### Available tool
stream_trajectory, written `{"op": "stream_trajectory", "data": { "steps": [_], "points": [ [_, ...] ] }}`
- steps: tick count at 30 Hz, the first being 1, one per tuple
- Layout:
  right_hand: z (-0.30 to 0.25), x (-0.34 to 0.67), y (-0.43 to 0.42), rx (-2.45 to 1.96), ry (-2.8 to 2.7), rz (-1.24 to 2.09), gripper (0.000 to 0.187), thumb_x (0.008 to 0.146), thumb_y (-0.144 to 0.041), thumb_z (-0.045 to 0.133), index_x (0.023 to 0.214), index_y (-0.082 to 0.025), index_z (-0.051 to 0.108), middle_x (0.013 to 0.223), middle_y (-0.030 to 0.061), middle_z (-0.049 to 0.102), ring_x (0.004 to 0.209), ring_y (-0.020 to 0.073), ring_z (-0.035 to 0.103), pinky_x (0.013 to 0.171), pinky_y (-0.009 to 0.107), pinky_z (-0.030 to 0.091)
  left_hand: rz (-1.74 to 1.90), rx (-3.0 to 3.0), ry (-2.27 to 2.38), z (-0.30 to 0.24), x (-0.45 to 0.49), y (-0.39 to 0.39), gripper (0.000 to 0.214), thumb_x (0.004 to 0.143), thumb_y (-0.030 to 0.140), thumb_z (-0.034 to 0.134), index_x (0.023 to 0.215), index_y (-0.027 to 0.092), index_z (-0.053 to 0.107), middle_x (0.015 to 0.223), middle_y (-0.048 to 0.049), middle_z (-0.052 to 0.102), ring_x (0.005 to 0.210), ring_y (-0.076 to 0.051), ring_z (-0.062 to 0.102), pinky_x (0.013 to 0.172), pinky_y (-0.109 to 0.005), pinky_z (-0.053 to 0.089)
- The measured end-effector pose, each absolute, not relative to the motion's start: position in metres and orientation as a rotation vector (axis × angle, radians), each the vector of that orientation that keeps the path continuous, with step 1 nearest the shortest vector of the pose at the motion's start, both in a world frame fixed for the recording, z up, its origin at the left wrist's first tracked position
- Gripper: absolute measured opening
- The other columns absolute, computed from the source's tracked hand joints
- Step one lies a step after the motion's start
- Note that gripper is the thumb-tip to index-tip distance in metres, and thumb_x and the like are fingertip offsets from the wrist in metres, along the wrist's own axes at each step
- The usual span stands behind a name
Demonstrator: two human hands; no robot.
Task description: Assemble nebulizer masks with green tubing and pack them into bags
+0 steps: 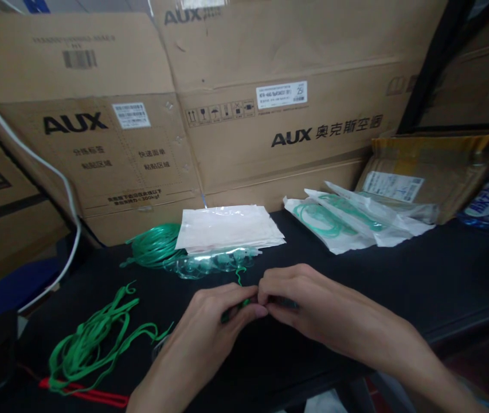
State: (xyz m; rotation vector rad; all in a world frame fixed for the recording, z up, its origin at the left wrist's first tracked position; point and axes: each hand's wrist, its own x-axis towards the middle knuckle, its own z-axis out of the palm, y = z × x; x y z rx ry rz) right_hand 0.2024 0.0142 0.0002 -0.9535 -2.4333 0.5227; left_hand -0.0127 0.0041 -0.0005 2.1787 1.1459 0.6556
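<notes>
My left hand (210, 330) is closed, with thumb and forefinger pinching a green elastic strap (239, 276) whose curly end sticks up above the fingers. My right hand (300, 298) meets it fingertip to fingertip, also closed in a pinch on the strap. A bit of clear greenish material shows under the right fingers, too hidden to name. Just beyond the hands lies a row of clear plastic cup-like pieces (210, 265). A bundle of flat green straps (85, 350) rests to the left of my left hand, partly over a red strap (93, 394).
Coiled green tubing (153, 246) and a stack of white pouches (229, 226) stand at the back of the black table (399, 287). Several pouches with green tubing (334, 215) lie at the right. Large cardboard boxes (235, 149) wall the back; a white cable (61, 172) hangs left.
</notes>
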Motion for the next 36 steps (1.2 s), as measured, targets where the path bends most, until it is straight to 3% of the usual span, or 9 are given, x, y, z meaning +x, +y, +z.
{"op": "stream_trajectory", "data": {
  "steps": [6, 10, 15, 17, 19, 22, 28, 32, 36],
  "points": [
    [0.011, 0.201, 0.017, -0.884, -2.377, 0.485, 0.01, 0.097, -0.012, 0.064, 0.092, -0.022, 0.064, 0.092, -0.0041, 0.068, 0.088, 0.0118, 0.064, 0.078, 0.022, 0.042, 0.898, 2.178, 1.101, -0.005, -0.017, 0.013, 0.014, 0.094, 0.022, 0.066, 0.094, 0.025, 0.08, 0.094, 0.002, 0.078, 0.082, -0.014, 0.07, 0.075, -0.021, 0.049],
    [0.012, 0.208, 0.016, -0.948, -2.395, 0.464, 0.004, 0.097, -0.021, 0.067, 0.099, -0.024, 0.068, 0.098, -0.0033, 0.071, 0.094, 0.0147, 0.066, 0.083, 0.025, 0.045, 0.887, 2.234, 1.187, -0.005, -0.019, 0.014, 0.014, 0.093, 0.026, 0.067, 0.096, 0.027, 0.081, 0.088, 0.0028, 0.077, 0.071, -0.013, 0.064, 0.064, -0.022, 0.046],
    [-0.009, 0.229, 0.017, -1.274, -2.431, 0.45, 0.047, 0.086, -0.041, 0.079, 0.129, -0.03, 0.066, 0.131, 0.0039, 0.067, 0.123, 0.0284, 0.062, 0.103, 0.038, 0.046, 0.858, 2.203, 1.376, -0.006, -0.022, 0.014, 0.014, 0.092, 0.032, 0.066, 0.094, 0.031, 0.081, 0.073, 0.0067, 0.074, 0.058, -0.012, 0.058, 0.057, -0.022, 0.042],
    [-0.016, 0.233, 0.019, -1.324, -2.453, 0.456, 0.053, 0.082, -0.033, 0.082, 0.133, -0.029, 0.066, 0.134, 0.0065, 0.067, 0.124, 0.0313, 0.062, 0.104, 0.041, 0.048, 0.889, 2.177, 1.375, -0.006, -0.023, 0.014, 0.017, 0.093, 0.033, 0.065, 0.1, 0.032, 0.081, 0.078, 0.006, 0.076, 0.062, -0.013, 0.062, 0.058, -0.022, 0.044],
    [-0.018, 0.231, 0.023, -1.314, -2.43, 0.437, 0.048, 0.084, -0.026, 0.079, 0.131, -0.029, 0.068, 0.13, 0.0073, 0.069, 0.121, 0.0315, 0.065, 0.102, 0.044, 0.049, 0.932, 2.175, 1.322, -0.005, -0.024, 0.015, 0.023, 0.094, 0.031, 0.062, 0.109, 0.032, 0.079, 0.088, 0.0042, 0.078, 0.072, -0.015, 0.068, 0.062, -0.022, 0.047],
    [-0.006, 0.22, 0.03, -1.262, -2.2, 0.473, 0.039, 0.089, -0.029, 0.075, 0.128, -0.029, 0.07, 0.127, 0.0068, 0.072, 0.121, 0.0312, 0.064, 0.105, 0.047, 0.048, 0.993, 2.172, 1.295, -0.003, -0.026, 0.015, 0.025, 0.094, 0.03, 0.06, 0.109, 0.03, 0.08, 0.094, 0.001, 0.078, 0.086, -0.017, 0.071, 0.071, -0.024, 0.051],
    [0.021, 0.199, 0.039, -0.907, -1.615, 1.224, 0.042, 0.086, -0.034, 0.078, 0.125, -0.024, 0.07, 0.121, 0.0056, 0.073, 0.097, 0.0224, 0.073, 0.086, 0.037, 0.06, 1.175, 2.098, 1.392, 0.009, -0.029, 0.01, 0.021, 0.091, 0.039, 0.068, 0.102, 0.028, 0.082, 0.095, 0.0001, 0.078, 0.085, -0.018, 0.07, 0.065, -0.022, 0.051],
    [0.018, 0.191, 0.036, -0.635, -1.276, 1.609, 0.043, 0.085, -0.027, 0.081, 0.125, -0.021, 0.068, 0.126, 0.0078, 0.071, 0.105, 0.0206, 0.07, 0.085, 0.034, 0.061, 1.324, 2.064, 1.298, 0.016, -0.026, 0.005, 0.013, 0.088, 0.032, 0.072, 0.094, 0.029, 0.083, 0.083, 0.0027, 0.078, 0.07, -0.014, 0.069, 0.056, -0.019, 0.05],
    [0.012, 0.183, 0.036, -0.543, -1.171, 1.761, 0.037, 0.087, -0.027, 0.08, 0.121, -0.017, 0.069, 0.115, 0.0093, 0.075, 0.1, 0.0191, 0.072, 0.085, 0.032, 0.06, 1.422, 2.087, 1.245, 0.017, -0.024, 0.001, 0.013, 0.086, 0.024, 0.073, 0.09, 0.032, 0.083, 0.084, 0.0052, 0.079, 0.073, -0.013, 0.071, 0.059, -0.016, 0.05]
  ]
}}
